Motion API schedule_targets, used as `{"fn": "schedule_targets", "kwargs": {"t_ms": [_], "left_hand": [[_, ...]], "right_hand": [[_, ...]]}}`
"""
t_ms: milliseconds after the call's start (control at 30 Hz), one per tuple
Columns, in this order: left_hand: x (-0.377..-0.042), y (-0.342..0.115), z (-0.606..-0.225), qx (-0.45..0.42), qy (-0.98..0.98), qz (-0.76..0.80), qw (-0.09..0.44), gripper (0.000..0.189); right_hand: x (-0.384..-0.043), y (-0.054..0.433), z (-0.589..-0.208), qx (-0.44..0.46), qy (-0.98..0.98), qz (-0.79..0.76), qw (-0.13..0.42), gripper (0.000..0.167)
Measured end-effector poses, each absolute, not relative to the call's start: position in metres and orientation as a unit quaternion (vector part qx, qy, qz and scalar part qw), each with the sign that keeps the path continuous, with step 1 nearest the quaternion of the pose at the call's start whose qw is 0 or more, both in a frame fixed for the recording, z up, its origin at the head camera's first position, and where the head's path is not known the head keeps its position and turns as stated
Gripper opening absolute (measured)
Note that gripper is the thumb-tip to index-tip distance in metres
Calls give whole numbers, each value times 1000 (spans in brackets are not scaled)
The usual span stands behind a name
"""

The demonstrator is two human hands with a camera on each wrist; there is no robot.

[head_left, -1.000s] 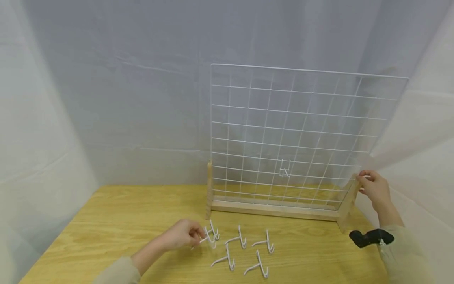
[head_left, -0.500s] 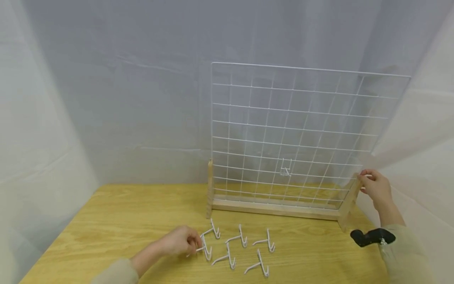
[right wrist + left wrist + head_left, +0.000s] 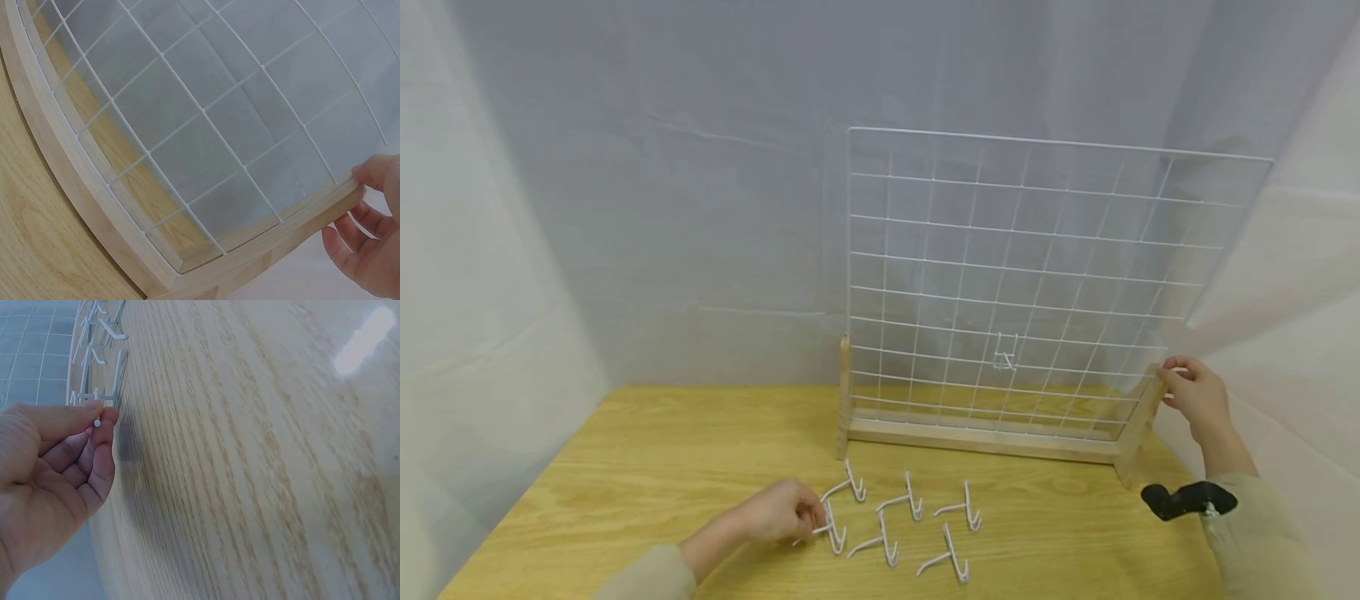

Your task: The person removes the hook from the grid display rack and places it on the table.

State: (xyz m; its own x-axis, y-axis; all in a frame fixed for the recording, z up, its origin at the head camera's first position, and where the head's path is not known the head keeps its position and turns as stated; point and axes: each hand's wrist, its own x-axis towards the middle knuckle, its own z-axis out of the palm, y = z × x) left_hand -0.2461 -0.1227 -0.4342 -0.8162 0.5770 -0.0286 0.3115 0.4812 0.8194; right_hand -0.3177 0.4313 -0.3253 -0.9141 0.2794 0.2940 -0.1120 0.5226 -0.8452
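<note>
My left hand point(image 3: 781, 510) pinches the prong of a white wire display hook point(image 3: 832, 535) between thumb and forefinger, low over the table at front centre. In the left wrist view, the prong's rounded tip point(image 3: 97, 423) pokes out between them. Several similar hooks, such as a rear one point(image 3: 854, 483) and a front one point(image 3: 952, 557), lie beside it. On the right, my right hand point(image 3: 1201, 398) grips the top of the wooden upright point(image 3: 1138, 429) of a stand holding a white wire grid panel point(image 3: 1021, 268). Another hook point(image 3: 1003, 360) hangs on the grid's lower middle.
The stand's wooden base bar point(image 3: 977, 438) runs along the back right of the wood-grain table point(image 3: 700, 450). White sheeting point(image 3: 662, 208) hangs behind and at both sides. A black device point(image 3: 1187, 502) is fixed on the right sleeve.
My left hand has brought its hook slightly left and down toward the viewer, apart from the rear hook, to the left end of the front row. The right hand keeps its hold.
</note>
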Motion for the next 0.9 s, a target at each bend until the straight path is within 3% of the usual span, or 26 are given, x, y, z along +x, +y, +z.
{"fn": "schedule_targets", "kwargs": {"t_ms": [633,900], "left_hand": [[-245,-128,-436,278,860,398,154,13],[-251,-131,-431,292,866,385,127,11]], "right_hand": [[-318,431,-325,-55,-853,477,204,24],[-320,430,-324,-62,-857,471,201,26]]}}
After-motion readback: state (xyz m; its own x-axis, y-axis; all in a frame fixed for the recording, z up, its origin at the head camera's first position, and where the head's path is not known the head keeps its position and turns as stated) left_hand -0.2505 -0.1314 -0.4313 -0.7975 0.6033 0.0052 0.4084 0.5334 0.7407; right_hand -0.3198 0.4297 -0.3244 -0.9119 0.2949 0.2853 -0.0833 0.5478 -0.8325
